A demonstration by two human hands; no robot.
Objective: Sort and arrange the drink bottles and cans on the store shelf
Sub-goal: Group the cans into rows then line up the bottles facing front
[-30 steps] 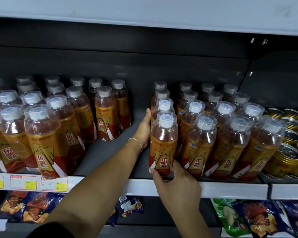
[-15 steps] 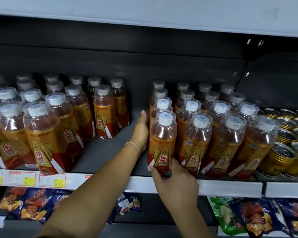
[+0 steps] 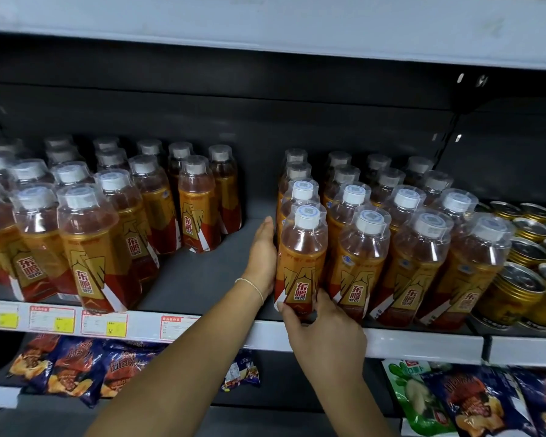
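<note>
— Where are we?
— Centre frame: our left hand (image 3: 262, 252) lies flat, fingers straight, against the front bottle (image 3: 300, 257). Our right hand (image 3: 325, 331) grips its base at the shelf (image 3: 199, 279) edge.
— Risk?
— Pulling low could tip it off, we judge.

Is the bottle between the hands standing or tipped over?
Upright: the front bottle has its white cap on top and its base on the shelf; the right hand grips it low.

Price labels (image 3: 52, 320) hang in a row; snack packets (image 3: 73, 370) lie beneath them.
</note>
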